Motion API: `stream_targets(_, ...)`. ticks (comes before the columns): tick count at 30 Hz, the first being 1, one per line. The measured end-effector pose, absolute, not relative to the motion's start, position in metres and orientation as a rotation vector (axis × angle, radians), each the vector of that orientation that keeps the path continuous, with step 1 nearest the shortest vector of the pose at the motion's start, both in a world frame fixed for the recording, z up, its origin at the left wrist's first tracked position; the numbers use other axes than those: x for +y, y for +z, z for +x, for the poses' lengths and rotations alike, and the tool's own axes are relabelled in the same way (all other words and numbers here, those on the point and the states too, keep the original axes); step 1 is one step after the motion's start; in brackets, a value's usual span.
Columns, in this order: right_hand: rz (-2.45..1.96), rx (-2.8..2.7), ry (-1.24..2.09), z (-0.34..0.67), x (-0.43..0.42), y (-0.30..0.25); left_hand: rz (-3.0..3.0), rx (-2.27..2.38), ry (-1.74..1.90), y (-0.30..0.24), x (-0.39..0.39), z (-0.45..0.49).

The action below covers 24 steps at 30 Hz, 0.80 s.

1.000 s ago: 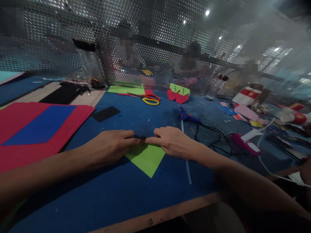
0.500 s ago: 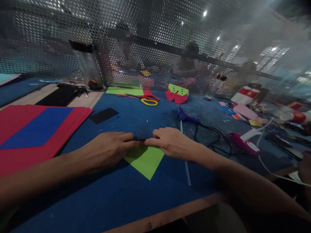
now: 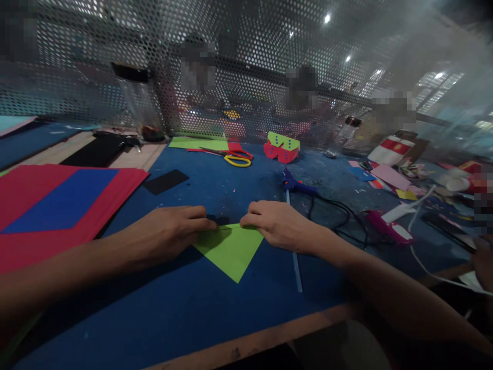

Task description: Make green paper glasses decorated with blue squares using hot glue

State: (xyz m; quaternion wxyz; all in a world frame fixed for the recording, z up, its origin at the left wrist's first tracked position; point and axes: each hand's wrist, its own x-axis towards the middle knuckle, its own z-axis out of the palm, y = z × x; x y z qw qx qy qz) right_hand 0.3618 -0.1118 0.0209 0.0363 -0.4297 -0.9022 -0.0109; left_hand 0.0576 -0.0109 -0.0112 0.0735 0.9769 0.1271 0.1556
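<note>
A sheet of lime-green paper (image 3: 235, 252) lies on the blue table with one corner pointing toward me and a narrow fold along its far edge. My left hand (image 3: 181, 226) pinches the left end of that edge, fingers closed. At the right end, my right hand (image 3: 271, 221) grips the same edge between curled fingers and thumb. Just past my right hand is a blue glue gun (image 3: 296, 185), its pale glue stick (image 3: 297, 272) reaching toward me under my wrist. Beyond my left hand a small black paper piece (image 3: 167, 182) lies flat.
Red sheets (image 3: 127, 181) with a blue rectangle (image 3: 65, 200) on top lie at left. Scissors (image 3: 238, 158) and a green-and-red paper shape (image 3: 282, 148) sit near the perforated screen (image 3: 246, 77). A magenta-and-white power strip (image 3: 391, 228), cables and paper scraps (image 3: 389, 176) are at right, with another person's hand (image 3: 481, 257).
My hands have moved apart along the paper's far edge, my left one to the left and my right one to the right. The folded middle of the edge now shows between them.
</note>
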Motion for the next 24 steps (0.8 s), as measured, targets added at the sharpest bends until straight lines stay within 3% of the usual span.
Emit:
stream_targets(9,-1.283,-2.849,-0.249,0.355,-0.108,0.015,3.056,0.369,0.37,-0.011,-0.011,0.067)
stream_targets(24,-1.317,-2.842,-0.168,0.356,-0.11,0.02,3.067,0.334,0.394,-0.01,-0.013,0.067)
